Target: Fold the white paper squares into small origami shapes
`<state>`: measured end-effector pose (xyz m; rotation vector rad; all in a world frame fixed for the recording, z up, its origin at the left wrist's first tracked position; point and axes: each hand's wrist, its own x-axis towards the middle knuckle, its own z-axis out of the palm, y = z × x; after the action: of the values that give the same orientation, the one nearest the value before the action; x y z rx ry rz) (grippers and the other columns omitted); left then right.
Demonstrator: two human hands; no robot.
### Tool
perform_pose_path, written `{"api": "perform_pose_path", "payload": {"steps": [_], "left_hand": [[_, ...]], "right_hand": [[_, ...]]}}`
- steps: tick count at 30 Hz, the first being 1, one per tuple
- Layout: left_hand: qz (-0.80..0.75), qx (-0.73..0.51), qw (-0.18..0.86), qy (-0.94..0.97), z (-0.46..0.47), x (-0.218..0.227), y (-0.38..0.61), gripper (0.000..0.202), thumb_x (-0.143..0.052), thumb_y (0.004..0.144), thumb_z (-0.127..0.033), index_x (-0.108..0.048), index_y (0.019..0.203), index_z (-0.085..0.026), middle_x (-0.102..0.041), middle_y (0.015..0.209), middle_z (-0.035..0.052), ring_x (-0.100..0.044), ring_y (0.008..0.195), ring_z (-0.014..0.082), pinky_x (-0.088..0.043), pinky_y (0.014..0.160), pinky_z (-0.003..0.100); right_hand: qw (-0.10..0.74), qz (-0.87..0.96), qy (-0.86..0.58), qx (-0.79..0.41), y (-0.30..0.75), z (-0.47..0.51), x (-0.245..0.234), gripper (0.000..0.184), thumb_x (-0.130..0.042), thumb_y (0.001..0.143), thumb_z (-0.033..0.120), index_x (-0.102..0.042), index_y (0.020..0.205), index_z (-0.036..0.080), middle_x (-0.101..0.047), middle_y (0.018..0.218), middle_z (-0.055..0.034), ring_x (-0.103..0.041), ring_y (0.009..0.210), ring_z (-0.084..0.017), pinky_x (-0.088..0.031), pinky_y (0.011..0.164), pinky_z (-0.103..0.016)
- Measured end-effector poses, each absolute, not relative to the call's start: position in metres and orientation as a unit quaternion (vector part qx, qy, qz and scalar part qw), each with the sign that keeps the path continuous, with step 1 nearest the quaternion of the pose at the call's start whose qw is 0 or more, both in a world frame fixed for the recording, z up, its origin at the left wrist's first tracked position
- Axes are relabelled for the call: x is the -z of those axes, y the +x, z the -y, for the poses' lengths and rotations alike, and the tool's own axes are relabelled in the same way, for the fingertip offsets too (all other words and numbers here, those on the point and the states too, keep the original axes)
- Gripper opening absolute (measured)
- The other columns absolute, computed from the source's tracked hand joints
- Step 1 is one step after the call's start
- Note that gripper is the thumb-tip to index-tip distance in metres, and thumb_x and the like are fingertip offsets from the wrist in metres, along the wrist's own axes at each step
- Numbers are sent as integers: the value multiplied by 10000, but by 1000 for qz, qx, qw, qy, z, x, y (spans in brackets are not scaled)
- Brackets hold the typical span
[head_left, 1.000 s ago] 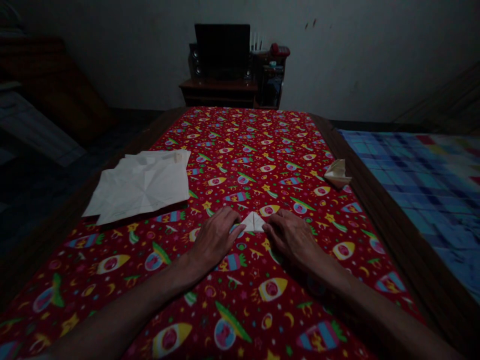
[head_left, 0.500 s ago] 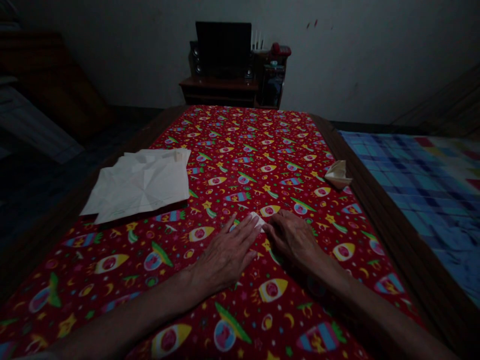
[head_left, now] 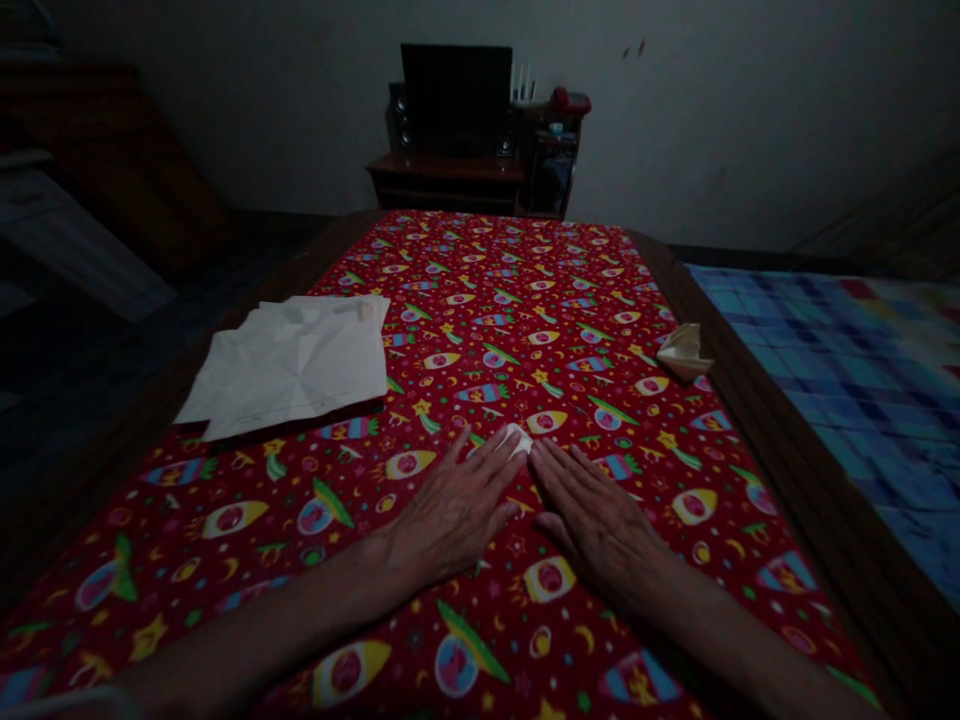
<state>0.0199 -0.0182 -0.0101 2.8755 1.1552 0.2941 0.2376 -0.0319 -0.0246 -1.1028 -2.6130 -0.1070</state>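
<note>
My left hand (head_left: 454, 505) lies flat on the red patterned cloth (head_left: 525, 300), fingers stretched out over a small folded white paper (head_left: 519, 438). Only a corner of that paper shows past the fingertips. My right hand (head_left: 596, 510) lies flat beside it, fingers straight and pointing at the same paper, its fingertips touching or nearly touching the paper's edge. Both hands press down side by side in the middle of the cloth.
A stack of creased white sheets (head_left: 289, 365) lies at the left. A small folded paper shape (head_left: 684, 352) sits by the right wooden edge. A blue checked mat (head_left: 847, 370) lies to the right. A dark screen (head_left: 456, 85) stands on a cabinet at the back.
The folded paper was pinched between both hands' fingertips and showed as a triangle. My left hand then flattened over it, and now my right hand has flattened out too.
</note>
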Motion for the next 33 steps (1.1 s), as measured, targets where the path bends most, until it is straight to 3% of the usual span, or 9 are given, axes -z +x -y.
{"api": "perform_pose_path", "payload": {"steps": [8, 15, 20, 24, 29, 33], "left_hand": [[-370, -102, 4, 923, 17, 16, 4, 466, -337, 960, -331, -318, 1393, -160, -300, 1483, 72, -245, 1379, 191, -141, 1144, 455], [-408, -103, -15, 907, 21, 17, -9, 436, -360, 954, -279, -361, 1375, -165, -356, 1454, 67, -313, 1350, 212, -281, 1100, 466], [-416, -163, -17, 895, 20, 21, -10, 364, -370, 947, -229, -501, 1265, -112, -482, 1362, 113, -396, 1302, 230, -398, 1046, 413], [-409, -195, 3, 891, 17, 22, -8, 334, -384, 938, -203, -531, 1224, -112, -533, 1308, 114, -432, 1274, 230, -426, 1033, 406], [-405, -239, 53, 881, 10, 23, -9, 314, -400, 927, -164, -533, 1211, -139, -558, 1257, 95, -497, 1190, 196, -447, 1017, 371], [-403, -287, 77, 866, 5, 25, -12, 302, -432, 900, -116, -551, 1175, -156, -592, 1152, 79, -534, 1081, 185, -484, 951, 353]], "right_hand": [[127, 903, -408, 37, 249, 38, 23, 504, -391, 940, 250, -318, 1406, 74, -406, 1416, -133, -308, 1343, -231, -336, 1082, -452], [127, 892, -424, 87, 241, 40, 23, 400, -374, 951, 254, -491, 1278, 57, -498, 1340, -149, -415, 1274, -255, -359, 1042, -460], [145, 883, -429, 126, 230, 27, 22, 278, -413, 939, 246, -609, 1076, 104, -631, 1158, -141, -544, 1115, -261, -364, 983, -490], [120, 897, -403, 140, 214, 11, 13, 225, -453, 914, 198, -578, 1077, 105, -591, 1174, -160, -491, 1131, -272, -384, 942, -443], [88, 918, -382, 57, 206, -3, 7, 105, -476, 891, 185, -560, 942, 149, -611, 953, -109, -514, 924, -219, -439, 825, -352], [116, 925, -363, 7, 216, -7, 13, 153, -422, 898, 138, -526, 1003, 180, -584, 994, -94, -494, 957, -198, -437, 824, -337]]}}
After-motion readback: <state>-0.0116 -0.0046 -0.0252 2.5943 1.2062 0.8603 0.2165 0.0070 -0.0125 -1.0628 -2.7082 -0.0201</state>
